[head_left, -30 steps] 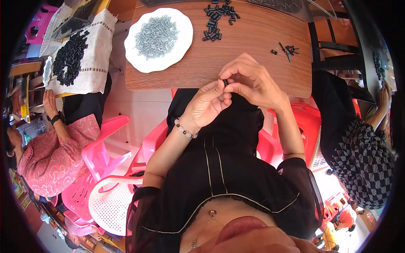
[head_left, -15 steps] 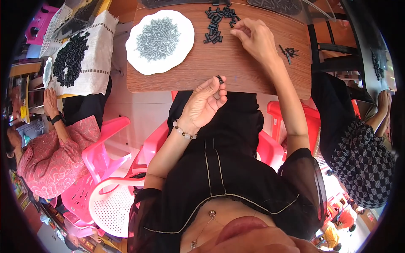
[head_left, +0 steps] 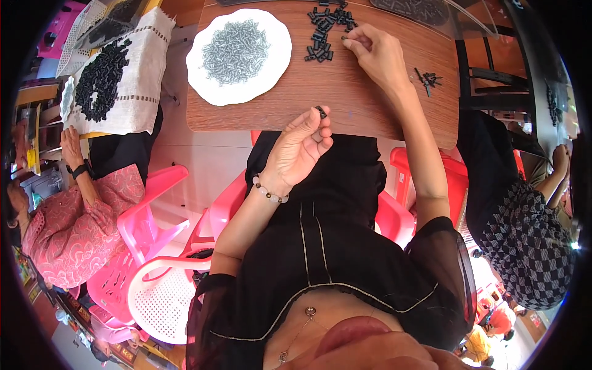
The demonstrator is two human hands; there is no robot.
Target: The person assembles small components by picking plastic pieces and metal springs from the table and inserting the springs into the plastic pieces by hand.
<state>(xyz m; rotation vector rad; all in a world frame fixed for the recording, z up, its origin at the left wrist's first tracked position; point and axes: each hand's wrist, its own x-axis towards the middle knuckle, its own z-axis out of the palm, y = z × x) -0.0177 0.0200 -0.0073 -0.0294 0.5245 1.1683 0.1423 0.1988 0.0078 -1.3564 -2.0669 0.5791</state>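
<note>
Small black ridged piece (head_left: 321,112) was partly hidden by the left hand (head_left: 301,142). Tiny dark bit (head_left: 344,37) at the right hand's (head_left: 380,58) fingertips was too small to identify. Top edge cropped the clear plastic tray (head_left: 404,20).

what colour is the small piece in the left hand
Small piece: black, best seen in head view.

white cloth (head_left: 145,69), pink chair (head_left: 139,213), red chair (head_left: 455,179)
</note>
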